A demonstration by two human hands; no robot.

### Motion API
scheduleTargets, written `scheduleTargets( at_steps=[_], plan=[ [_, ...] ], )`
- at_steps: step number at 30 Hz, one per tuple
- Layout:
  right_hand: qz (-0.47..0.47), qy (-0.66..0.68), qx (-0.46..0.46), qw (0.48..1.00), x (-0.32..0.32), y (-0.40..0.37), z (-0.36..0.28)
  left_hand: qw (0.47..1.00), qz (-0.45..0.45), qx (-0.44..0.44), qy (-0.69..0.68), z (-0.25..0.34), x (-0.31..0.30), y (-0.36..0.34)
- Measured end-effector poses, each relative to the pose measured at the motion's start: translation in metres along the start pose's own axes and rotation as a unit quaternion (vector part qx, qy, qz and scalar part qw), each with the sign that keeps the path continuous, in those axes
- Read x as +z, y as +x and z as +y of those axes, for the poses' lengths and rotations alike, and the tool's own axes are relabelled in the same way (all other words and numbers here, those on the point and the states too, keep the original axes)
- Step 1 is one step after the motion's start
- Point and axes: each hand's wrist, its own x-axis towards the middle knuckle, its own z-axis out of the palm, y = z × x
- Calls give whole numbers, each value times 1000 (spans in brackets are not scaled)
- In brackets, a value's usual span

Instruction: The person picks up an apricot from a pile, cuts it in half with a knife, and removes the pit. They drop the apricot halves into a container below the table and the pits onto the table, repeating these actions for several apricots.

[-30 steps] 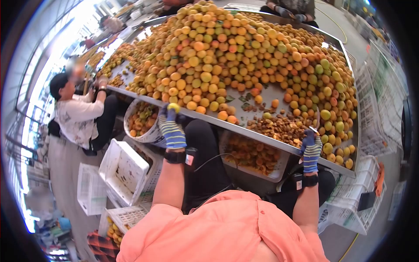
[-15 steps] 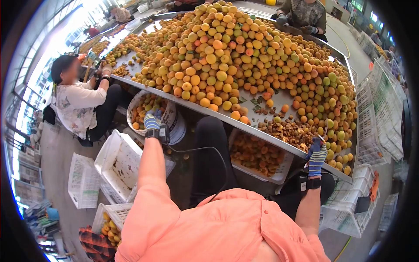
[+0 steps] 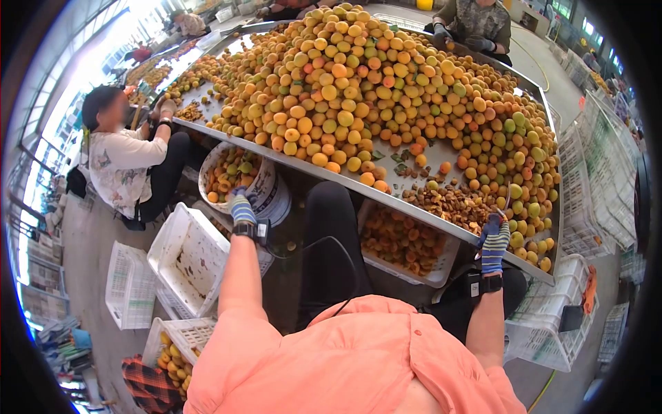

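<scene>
My left hand (image 3: 241, 208), in a striped blue-grey glove, is at the near rim of a white bucket (image 3: 265, 181) filled with apricots (image 3: 233, 171). Its fingers look loosely apart, and I see nothing in them. At the table's front edge my gloved right hand (image 3: 494, 238) is closed around a thin metal tool (image 3: 508, 195) whose tip points up. What kind of tool it is I cannot make out. Beside it lies a patch of brown apricot stones (image 3: 452, 205) on the metal table (image 3: 317, 172), with a large heap of whole apricots (image 3: 331, 90) behind.
Under the table edge stands a crate of apricot halves (image 3: 441, 276). White crates (image 3: 186, 262) are at my left, more crates (image 3: 552, 310) at my right. A cable runs from my left wrist. Co-workers sit at the left (image 3: 124, 159) and across the table (image 3: 476, 27).
My left hand has drawn back slightly from over the bucket toward its near rim. My right hand has shifted slightly down and left, still with the metal tool. The view has moved a little.
</scene>
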Motion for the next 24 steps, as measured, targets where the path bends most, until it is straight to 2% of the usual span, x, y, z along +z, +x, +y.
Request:
scheduleTargets(
  at_steps=[1,3,4,7,8,12,15,16,19,20,23,24],
  plan=[
    [-1,-7,-22,1000,-1,2,4,999,11,16,30,2,3,14],
    [-1,-20,-67,998,-2,6,11,990,-22,33,138,15,9,28],
    [3,-22,-68,997,-1,7,14,976,-43,-5,216,22,15,36],
    [14,-30,-60,998,0,1,11,974,-100,-46,199,23,26,64],
    [16,-37,-53,998,1,0,7,978,-118,-68,155,23,30,70],
    [27,-53,-22,998,5,-3,-5,987,-86,-66,118,32,39,71],
    [25,-11,-12,1000,8,-4,-11,994,-62,-66,66,39,35,56],
    [20,26,71,997,14,-11,-35,994,-70,-61,52,41,30,51],
    [38,-6,15,999,13,-5,-22,993,-87,-74,-35,66,29,21],
    [26,15,37,999,15,-12,-38,992,-97,-61,-56,68,28,20],
    [46,-63,-51,996,9,-3,-6,969,-194,-106,-114,101,39,8],
    [55,-70,-55,995,16,-11,-32,955,-232,-101,-157,118,51,-6]
  ],
)
